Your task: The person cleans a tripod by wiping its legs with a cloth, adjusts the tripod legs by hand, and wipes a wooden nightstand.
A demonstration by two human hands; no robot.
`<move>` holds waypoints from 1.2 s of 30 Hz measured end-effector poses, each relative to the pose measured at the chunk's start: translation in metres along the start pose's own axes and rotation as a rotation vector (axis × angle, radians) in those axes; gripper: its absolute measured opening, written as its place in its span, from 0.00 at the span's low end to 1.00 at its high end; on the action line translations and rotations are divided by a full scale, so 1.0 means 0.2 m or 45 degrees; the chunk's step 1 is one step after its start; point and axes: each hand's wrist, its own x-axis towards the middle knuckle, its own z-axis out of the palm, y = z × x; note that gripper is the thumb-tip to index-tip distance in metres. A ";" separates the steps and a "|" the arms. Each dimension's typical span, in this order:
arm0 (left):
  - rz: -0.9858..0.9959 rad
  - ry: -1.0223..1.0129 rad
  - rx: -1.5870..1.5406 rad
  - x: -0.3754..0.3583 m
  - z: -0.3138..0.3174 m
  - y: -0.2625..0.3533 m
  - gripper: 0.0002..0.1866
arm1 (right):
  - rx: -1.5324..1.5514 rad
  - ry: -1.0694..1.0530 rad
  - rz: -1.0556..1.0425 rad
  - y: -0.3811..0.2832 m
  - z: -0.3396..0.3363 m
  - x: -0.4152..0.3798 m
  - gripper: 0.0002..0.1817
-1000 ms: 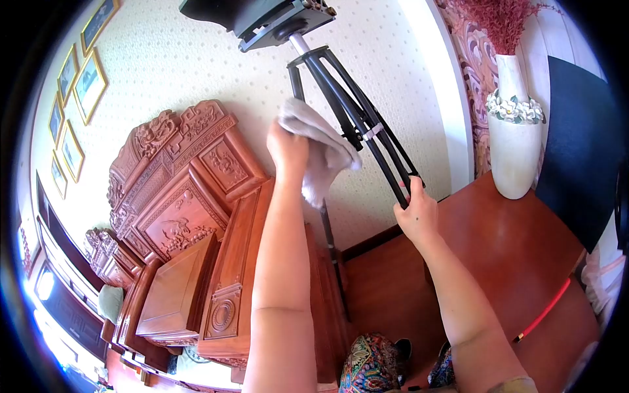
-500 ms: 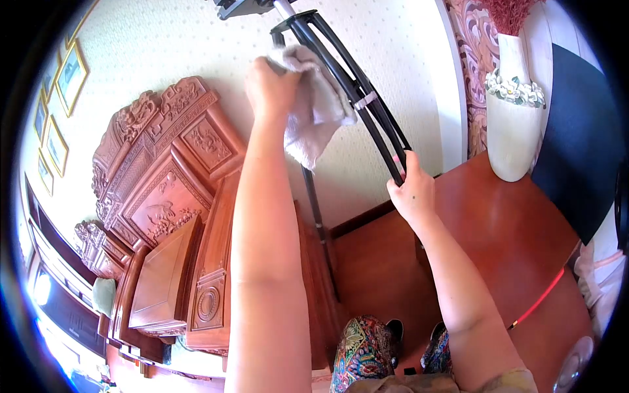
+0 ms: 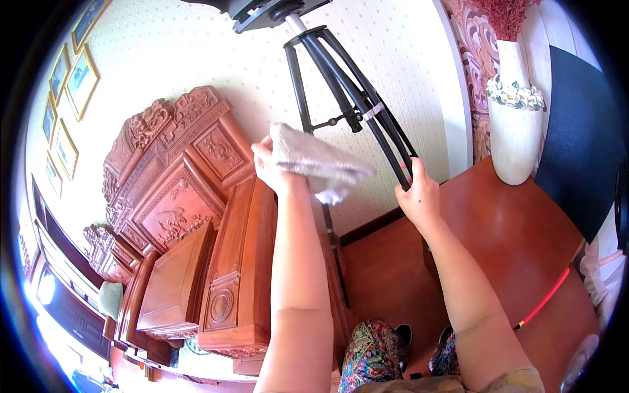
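A black tripod (image 3: 337, 78) stands at the upper middle, with a dark device (image 3: 268, 14) on its top. My right hand (image 3: 420, 196) is wrapped round the lower part of one tripod leg on the right. Left of the tripod, my left hand (image 3: 278, 171) is closed on a light grey cloth (image 3: 318, 157). The cloth hangs folded over to the right of the fingers, in front of the farther tripod leg, and its lower edge is blurred.
Carved wooden furniture (image 3: 242, 242) fills the left side. A reddish-brown table (image 3: 504, 229) at the right bears a white vase (image 3: 515, 141) with dried red stems. A red cord (image 3: 547, 298) crosses it. Framed pictures (image 3: 82, 82) hang at the upper left.
My left hand with the cloth has moved down and slightly right, away from the tripod's upper part. My right hand keeps its hold on the leg. The view has shifted slightly.
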 end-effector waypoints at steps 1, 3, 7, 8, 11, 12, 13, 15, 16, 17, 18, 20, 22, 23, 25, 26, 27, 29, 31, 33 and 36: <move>-0.140 0.166 0.024 0.01 -0.03 -0.01 0.16 | -0.014 -0.023 0.027 -0.01 0.00 0.00 0.23; -0.134 0.213 -0.102 0.10 -0.15 -0.15 0.17 | -0.044 -0.062 0.070 -0.02 -0.01 0.00 0.23; -0.215 0.311 -0.122 0.04 -0.25 -0.23 0.15 | -0.019 -0.069 0.091 -0.03 -0.01 0.00 0.22; -0.268 0.262 -0.152 0.07 -0.29 -0.25 0.15 | -0.029 -0.078 0.092 -0.03 -0.02 0.00 0.22; -0.336 0.187 -0.271 0.11 -0.32 -0.23 0.13 | -0.033 -0.066 0.092 -0.03 -0.01 -0.01 0.22; -0.236 0.180 -0.154 0.15 -0.29 -0.18 0.13 | -0.039 -0.041 0.048 -0.02 0.00 -0.01 0.22; -0.137 0.171 -0.039 0.15 -0.24 -0.12 0.13 | -0.045 -0.014 0.003 -0.01 0.00 0.00 0.22; 0.101 0.228 0.102 0.11 -0.12 0.02 0.14 | -0.080 -0.056 0.044 -0.02 -0.01 0.00 0.22; 0.115 0.211 -0.043 0.11 -0.08 0.05 0.14 | -0.104 -0.095 0.091 -0.03 -0.02 0.00 0.23; 0.169 0.267 0.039 0.11 -0.04 0.06 0.14 | -0.109 -0.098 0.085 -0.02 -0.01 0.00 0.23; 0.220 0.285 0.192 0.12 -0.02 0.04 0.14 | -0.082 -0.077 0.075 -0.01 0.00 0.00 0.23; 0.441 0.255 0.572 0.14 -0.01 -0.07 0.14 | -0.053 -0.054 0.065 0.00 0.01 0.00 0.23; 0.581 0.120 0.556 0.13 -0.01 -0.14 0.17 | -0.033 -0.001 0.012 -0.01 0.01 0.00 0.22; 0.650 0.082 0.590 0.14 -0.02 -0.17 0.18 | -0.033 -0.001 0.011 0.00 0.00 0.00 0.22; 0.664 -0.206 0.707 0.14 -0.06 -0.20 0.22 | -0.057 -0.020 0.030 -0.01 0.01 -0.01 0.22; 0.637 -0.216 0.703 0.14 -0.08 -0.22 0.26 | -0.051 -0.024 0.031 -0.01 0.01 -0.01 0.22; 0.522 -0.203 0.712 0.13 -0.10 -0.24 0.25 | -0.049 -0.023 0.035 -0.01 0.01 -0.01 0.22; 0.409 -0.179 0.724 0.13 -0.13 -0.26 0.24 | -0.045 -0.018 0.039 -0.01 0.01 0.00 0.22; 0.569 -0.048 0.842 0.15 -0.15 -0.30 0.24 | -0.055 -0.031 0.052 0.00 0.01 0.00 0.22; 0.718 0.088 0.962 0.17 -0.17 -0.33 0.24 | -0.051 -0.033 0.067 -0.02 0.00 -0.01 0.21; 1.421 0.163 1.204 0.16 -0.17 -0.32 0.25 | -0.046 -0.040 0.075 -0.03 -0.01 -0.01 0.21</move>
